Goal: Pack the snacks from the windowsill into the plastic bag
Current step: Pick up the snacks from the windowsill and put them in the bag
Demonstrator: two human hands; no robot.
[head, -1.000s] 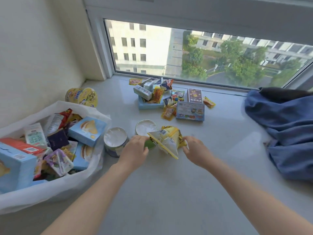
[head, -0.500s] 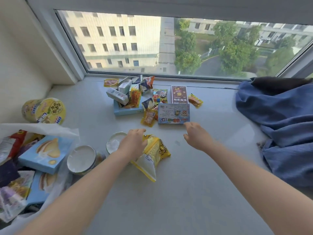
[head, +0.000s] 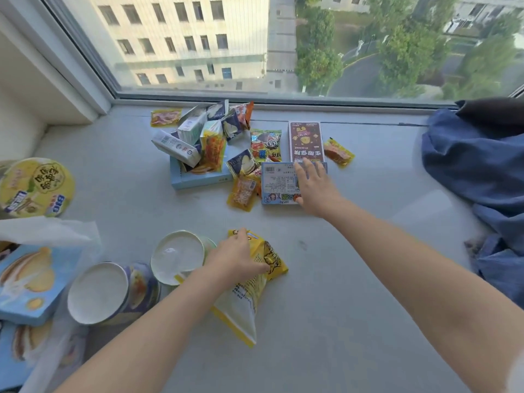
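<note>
While the left hand (head: 235,259) curls its fingers (head: 256,268) round the upper half of the yellow snack bag (head: 249,302), bunching the film, the right hand (head: 314,188) reaches further back with fingers spread flat over the right end of the flat blue box (head: 279,182). Whether they press on the card or hover just above it cannot be told.

The yellow snack bag lies near the front of the windowsill (head: 326,321), just beside two round tubs (head: 97,293). It looks light and puffy, and its film is probably slick and crinkly, so a pinch at the crimped seam should hold better than a squeeze on the belly, which might crush what is inside. The flat blue box looks stiff and light. As it lies flush on the sill, a thumb would likely need to get under one edge before it can be lifted.

More snacks are piled in and around a shallow blue tray (head: 198,180) close to the window (head: 283,38), with a purple box (head: 306,141) touching the flat blue box's far edge. The plastic bag (head: 51,231) sits at the left edge, with blue boxes inside it.

The sill is pale, smooth and deep. A blue cloth (head: 476,165) is heaped on the right, and buildings and trees lie outside, far below.
</note>
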